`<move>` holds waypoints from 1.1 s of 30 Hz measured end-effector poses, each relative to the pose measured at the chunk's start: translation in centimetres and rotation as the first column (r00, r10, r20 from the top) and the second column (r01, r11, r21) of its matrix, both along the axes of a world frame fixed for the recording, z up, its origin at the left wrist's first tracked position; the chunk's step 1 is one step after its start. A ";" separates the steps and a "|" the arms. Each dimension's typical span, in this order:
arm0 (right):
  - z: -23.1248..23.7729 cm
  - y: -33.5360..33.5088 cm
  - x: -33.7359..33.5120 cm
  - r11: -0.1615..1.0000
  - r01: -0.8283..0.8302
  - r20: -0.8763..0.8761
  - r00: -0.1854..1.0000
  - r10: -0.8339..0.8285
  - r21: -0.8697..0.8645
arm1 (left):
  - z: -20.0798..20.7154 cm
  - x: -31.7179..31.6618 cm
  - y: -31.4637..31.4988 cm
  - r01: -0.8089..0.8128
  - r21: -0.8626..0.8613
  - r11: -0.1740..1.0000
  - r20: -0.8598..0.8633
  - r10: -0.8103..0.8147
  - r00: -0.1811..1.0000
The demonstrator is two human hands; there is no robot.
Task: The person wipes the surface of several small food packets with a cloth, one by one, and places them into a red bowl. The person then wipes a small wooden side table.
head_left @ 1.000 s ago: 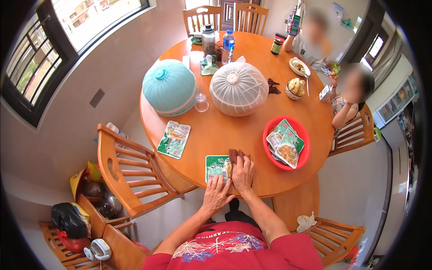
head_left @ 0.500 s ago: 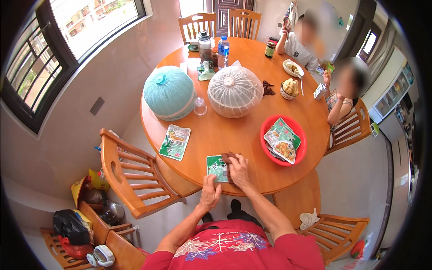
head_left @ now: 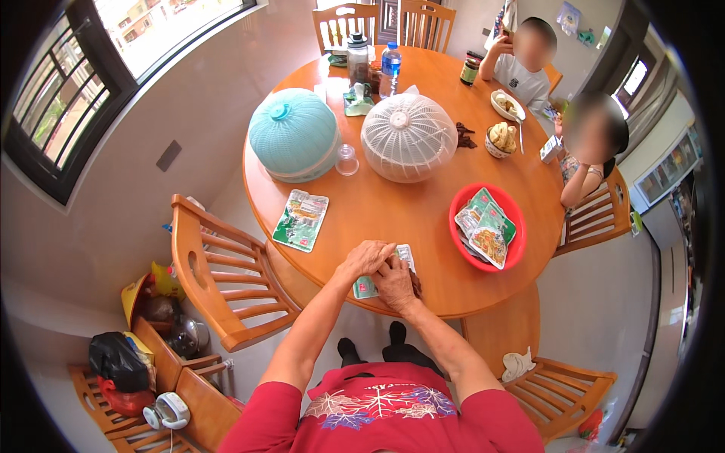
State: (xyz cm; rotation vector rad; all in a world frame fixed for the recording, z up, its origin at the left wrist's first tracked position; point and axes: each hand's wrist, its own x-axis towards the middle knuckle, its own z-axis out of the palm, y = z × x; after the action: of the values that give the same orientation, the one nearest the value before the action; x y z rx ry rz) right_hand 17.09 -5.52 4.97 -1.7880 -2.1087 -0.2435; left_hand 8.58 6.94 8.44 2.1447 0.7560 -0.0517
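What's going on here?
Someone in a red shirt has the left hand and right hand together over a green packet near the table's edge; a brown cloth shows by the right hand. Another packet lies to the left, and more packets sit in a red basin on the right. Two other people are across the table.

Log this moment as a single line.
Left hand: over green packet, beside right hand | Right hand: over same packet, against brown cloth | Nearby: red basin holding packets
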 end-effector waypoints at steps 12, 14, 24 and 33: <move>0.7 -2.9 -0.3 0.989 -0.119 -0.118 0.985 0.129 0.089 | 0.3 1.0 -2.2 -0.163 0.387 0.908 -0.072 0.206 0.976; 0.6 -3.3 -0.1 0.985 -0.143 -0.126 0.980 0.155 0.099 | 0.3 1.1 -2.3 -0.156 0.411 0.898 -0.153 0.236 0.960; 1.2 -7.7 6.1 0.999 -0.031 -0.330 0.944 0.017 -0.038 | -3.7 -0.5 -2.4 -0.464 0.266 0.845 0.031 0.474 0.880; 0.1 1.7 -1.2 0.958 0.264 -0.331 0.919 -0.215 0.113 | -4.4 -1.7 -2.3 -0.688 -0.288 0.666 0.127 0.738 0.662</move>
State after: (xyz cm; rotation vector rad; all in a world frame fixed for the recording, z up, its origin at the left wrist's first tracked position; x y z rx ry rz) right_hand 15.93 -3.86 5.10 -1.8508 -1.6062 -0.1658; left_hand 6.91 4.61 4.04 1.4716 1.3411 0.5150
